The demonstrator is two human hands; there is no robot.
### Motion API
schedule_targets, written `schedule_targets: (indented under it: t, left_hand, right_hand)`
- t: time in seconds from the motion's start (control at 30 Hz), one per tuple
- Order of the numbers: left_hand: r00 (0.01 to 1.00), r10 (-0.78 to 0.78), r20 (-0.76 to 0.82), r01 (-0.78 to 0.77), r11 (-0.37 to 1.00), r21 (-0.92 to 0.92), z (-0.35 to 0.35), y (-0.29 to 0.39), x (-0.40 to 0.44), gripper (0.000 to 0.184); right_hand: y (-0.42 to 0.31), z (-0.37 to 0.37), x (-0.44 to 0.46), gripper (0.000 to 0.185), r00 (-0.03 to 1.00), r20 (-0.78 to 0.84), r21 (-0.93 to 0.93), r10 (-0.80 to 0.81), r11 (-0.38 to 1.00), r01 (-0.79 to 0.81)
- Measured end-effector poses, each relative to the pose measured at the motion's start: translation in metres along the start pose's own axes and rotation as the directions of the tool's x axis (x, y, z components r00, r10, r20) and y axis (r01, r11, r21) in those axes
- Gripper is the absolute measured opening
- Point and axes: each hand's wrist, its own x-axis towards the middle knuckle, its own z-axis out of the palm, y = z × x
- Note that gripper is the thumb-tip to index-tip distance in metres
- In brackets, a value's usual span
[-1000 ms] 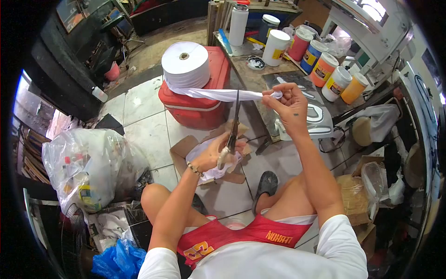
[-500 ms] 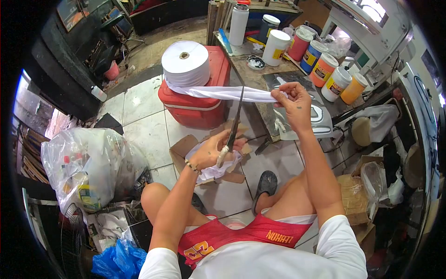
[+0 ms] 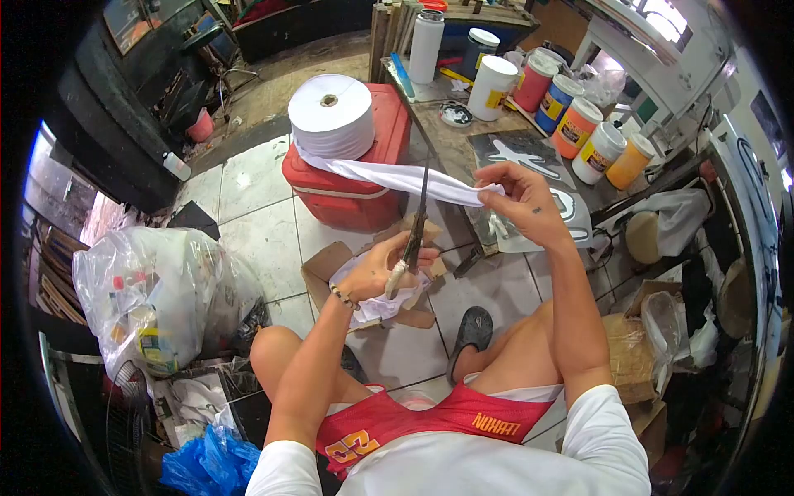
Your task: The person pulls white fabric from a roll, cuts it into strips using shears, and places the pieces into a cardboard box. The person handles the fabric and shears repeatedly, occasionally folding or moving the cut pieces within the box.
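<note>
1. Head view, right hand: from where I stand, the right hand (image 3: pixel 530 208) has dipped a little, and its thumb and fingertips are pinched together on the free end of the white strip (image 3: pixel 389 176).
2. Head view, strip: it ran nearly level a moment ago. Now it slopes down from the roll (image 3: pixel 331 120) to that pinch, looking looser and a bit bunched. The roll sits on the red cooler (image 3: pixel 343 202), with the strip leaving its lower edge, so the two look joined.
3. Head view, left hand: the left hand (image 3: pixel 374 271) is closed around the handles of the scissors (image 3: pixel 419 217), and has barely moved. The blades point up and cross the strip between roll and pinch. I can't tell whether the cloth lies between them or just behind, or how far they are parted. I see no cut there, and the slacker cloth would probably be harder to slice cleanly.
4. Head view, around them: below the left hand, a cardboard box (image 3: pixel 419 317) on the floor holds white cloth (image 3: pixel 379 308). Beyond the right hand, paint tubs (image 3: pixel 572 126) line the table (image 3: pixel 442 142).
</note>
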Motion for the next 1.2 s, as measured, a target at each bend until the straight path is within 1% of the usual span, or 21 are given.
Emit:
schedule_targets:
  t: [0.13,0.2,0.27,0.33,0.37,0.43,0.47,0.53,0.57,0.6,0.67,0.73,0.77,0.83,0.87,0.9,0.97,1.0,1.07,1.13,1.2]
  left_hand:
    - [1.0,-0.015,-0.024,0.016,1.0,0.004,0.0,0.004,-0.002,0.08]
    - [0.999,-0.022,-0.037,0.022,1.0,-0.018,0.0,0.002,-0.003,0.077]
    - [0.999,0.004,-0.033,-0.002,0.998,0.066,-0.002,0.0,-0.003,0.072]
    - [0.999,-0.02,-0.047,0.025,0.995,0.095,0.004,0.01,-0.006,0.071]
    - [0.997,-0.042,-0.063,0.05,0.991,0.123,0.007,0.013,-0.007,0.071]
    - [0.997,-0.053,-0.057,0.059,0.993,0.103,0.006,0.008,-0.007,0.072]
    - [0.997,-0.061,-0.053,0.065,0.994,0.084,0.006,0.007,-0.008,0.072]
    - [0.997,-0.054,-0.05,0.058,0.995,0.08,0.008,0.006,-0.008,0.073]
    - [0.998,-0.048,-0.049,0.051,0.996,0.076,0.008,0.006,-0.008,0.073]
    - [0.998,-0.047,-0.048,0.051,0.996,0.078,0.009,0.005,-0.008,0.073]
    - [0.999,-0.033,-0.025,0.032,0.999,-0.021,0.008,0.004,-0.009,0.074]
    - [1.0,0.006,-0.012,-0.006,1.0,-0.005,0.007,0.009,-0.011,0.078]
    - [0.999,0.037,0.0,-0.037,0.999,0.007,0.008,0.011,-0.012,0.081]
    - [1.0,0.029,0.009,-0.029,1.0,-0.009,0.012,0.016,-0.013,0.087]
    - [1.0,0.017,0.014,-0.016,1.0,-0.024,0.014,0.019,-0.014,0.093]
    - [1.0,0.016,0.015,-0.016,1.0,-0.023,0.016,0.022,-0.014,0.093]
    - [0.998,0.067,0.021,-0.066,0.997,-0.027,0.018,0.025,-0.015,0.102]
    - [0.998,0.066,0.021,-0.065,0.998,-0.027,0.018,0.025,-0.016,0.102]
    - [0.989,0.147,0.024,-0.147,0.989,-0.022,0.016,0.022,-0.016,0.102]
    - [0.987,0.157,0.019,-0.157,0.987,-0.024,0.018,0.023,-0.018,0.099]
    - [0.986,0.167,0.013,-0.167,0.986,-0.026,0.018,0.023,-0.019,0.097]
  right_hand:
    - [0.001,0.001,0.0,0.04,0.996,0.091,-0.077,0.014,0.997,-0.007]
    - [0.009,0.004,0.001,0.041,0.997,0.079,-0.11,0.006,0.994,0.003]
    - [0.012,0.005,0.002,0.042,0.998,0.067,-0.143,-0.004,0.99,0.013]
    - [0.006,0.006,0.003,0.042,0.989,0.058,-0.142,0.136,0.982,-0.126]
    - [0.003,0.007,0.005,0.042,0.989,0.056,-0.142,0.136,0.982,-0.127]
    - [-0.001,0.009,0.008,0.037,0.961,0.088,-0.097,0.26,0.963,-0.252]
    - [0.002,0.013,0.009,0.037,0.962,0.087,-0.096,0.26,0.963,-0.252]
    - [0.012,0.022,0.013,0.04,0.988,0.049,-0.316,0.144,0.941,-0.122]
    - [0.016,0.021,0.013,0.04,0.988,0.048,-0.316,0.144,0.941,-0.121]
    - [0.018,0.019,0.014,0.042,0.98,0.099,-0.295,0.173,0.946,-0.138]
    - [0.02,0.02,0.015,0.045,0.969,0.15,-0.276,0.198,0.949,-0.151]
    - [0.019,0.024,0.014,0.039,0.986,0.153,-0.089,0.073,0.994,-0.06]
    - [0.019,0.029,0.013,0.039,0.986,0.15,-0.092,0.071,0.994,-0.057]
    - [0.018,0.038,0.014,0.031,0.988,0.143,0.124,-0.054,0.992,0.036]
    - [0.028,0.036,0.018,0.037,0.978,0.202,0.104,-0.058,0.994,0.037]
    - [0.026,0.04,0.019,0.037,0.978,0.2,0.104,-0.059,0.994,0.038]
    - [0.018,0.051,0.019,0.049,0.948,0.315,0.36,-0.036,0.929,-0.084]
    - [0.01,0.052,0.018,0.06,0.929,0.368,0.401,-0.025,0.906,-0.135]
    - [0.012,0.058,0.019,0.063,0.929,0.367,0.459,-0.05,0.879,-0.133]
    - [0.014,0.063,0.02,0.066,0.928,0.364,0.513,-0.075,0.848,-0.133]
    - [0.016,0.066,0.022,0.055,0.909,0.409,0.661,-0.083,0.714,-0.232]
